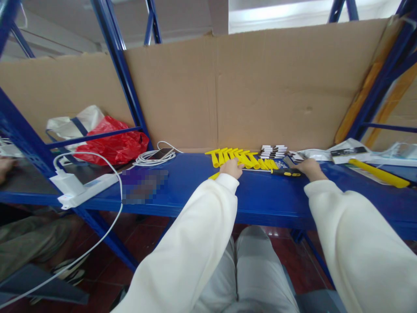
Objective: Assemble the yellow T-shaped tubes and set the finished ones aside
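Note:
My left hand is curled at the front of a row of yellow T-shaped plastic tools. A yellow handle end pokes out beside the left cuff, seemingly from that hand; its other end is hidden. Just right of these lie several short yellow pieces. A screwdriver with a black and yellow handle rests on the blue shelf, its shaft pointing toward my left hand. Farther right, my right hand has its fingers closed by a flat dark grey piece; what they grip is unclear.
Small black-and-white packets are stacked behind. To the right are a white packet and a long yellow-handled tool. A power strip, coiled white cable and red plastic bag occupy the left. Cardboard stands behind.

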